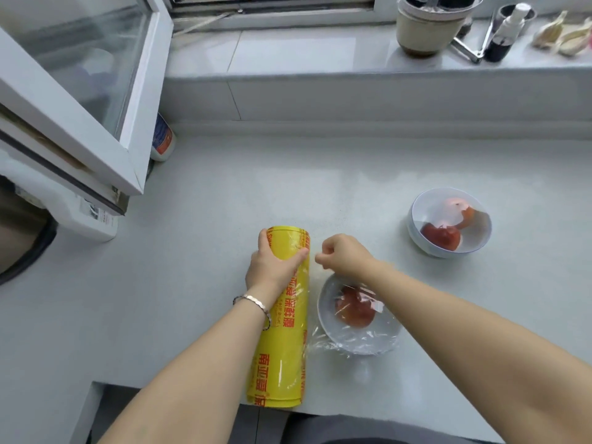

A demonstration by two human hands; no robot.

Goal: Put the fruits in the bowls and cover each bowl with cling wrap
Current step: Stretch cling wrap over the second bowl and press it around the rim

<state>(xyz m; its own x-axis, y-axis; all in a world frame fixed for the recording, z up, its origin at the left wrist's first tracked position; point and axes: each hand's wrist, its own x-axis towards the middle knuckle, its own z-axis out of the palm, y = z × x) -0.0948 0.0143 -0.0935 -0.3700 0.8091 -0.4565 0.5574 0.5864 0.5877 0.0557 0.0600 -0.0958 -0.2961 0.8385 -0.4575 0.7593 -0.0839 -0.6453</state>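
Observation:
A long yellow cling wrap roll [282, 357] lies on the grey counter, pointing away from me. My left hand [272, 264] grips its far end. Just right of the roll, my right hand [344, 254] pinches the clear film with curled fingers. The film stretches from the roll over the near white bowl [362, 342], which holds a red fruit [355, 307]. Farther right stands a second white bowl [448, 248] with two red fruits [442, 235] inside and film across its top.
An open window frame [80, 123] juts over the counter's left side, with a carton [163, 139] behind it. On the raised sill at the back stand a jar [426, 27], a spray bottle [506, 30] and garlic [563, 33]. The counter edge [198, 392] runs near me.

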